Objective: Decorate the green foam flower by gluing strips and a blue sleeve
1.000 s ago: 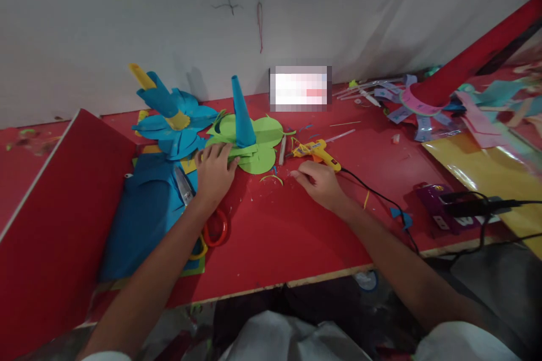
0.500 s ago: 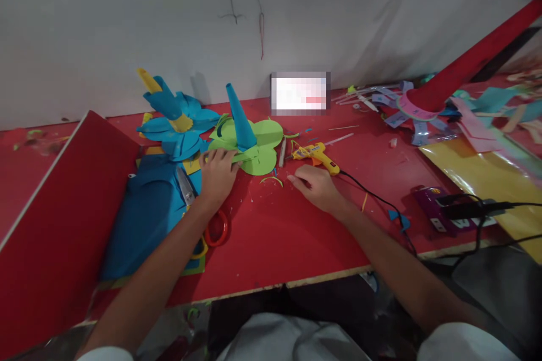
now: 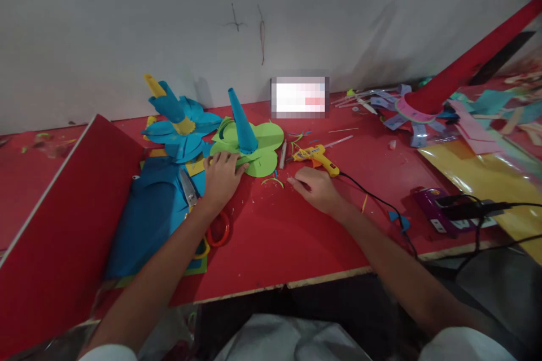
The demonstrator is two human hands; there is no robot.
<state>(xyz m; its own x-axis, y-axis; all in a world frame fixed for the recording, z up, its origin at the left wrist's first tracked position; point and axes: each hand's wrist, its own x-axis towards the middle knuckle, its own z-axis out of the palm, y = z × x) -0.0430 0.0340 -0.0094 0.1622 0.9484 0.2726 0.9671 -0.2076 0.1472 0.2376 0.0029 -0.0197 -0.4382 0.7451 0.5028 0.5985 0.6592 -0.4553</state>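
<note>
Resting palm down on the counter (image 3: 271, 237), your left hand (image 3: 223, 177) lays its fingers over a narrow green strip (image 3: 243, 160) at the near left edge of the green paper flower (image 3: 266, 138). Those fingers are slightly spread; whether that grip pinches the strip or only presses on it, you cannot tell. The flower lies flat in front of you, between and beyond your hands, with a blue paper cone (image 3: 242, 124) standing at its middle, leaning a little to the left.

Your right hand (image 3: 315, 187) sits just on the near side of the yellow glue gun (image 3: 317, 157), its fingers curled and its thumb pointing toward the flower. You cannot tell whether that grip is fully closed or has anything in it. The glue gun lies on its side, its black cord (image 3: 368, 189) running right toward a purple power box (image 3: 436, 208).

Near your left forearm are the scissors (image 3: 188, 187), blades on blue sheets (image 3: 148, 211), with a red-and-yellow handle. Beyond them stands a blue paper flower (image 3: 182, 127) with a yellow tube (image 3: 154, 86). A red board (image 3: 63, 231) leans at your far left.
</note>
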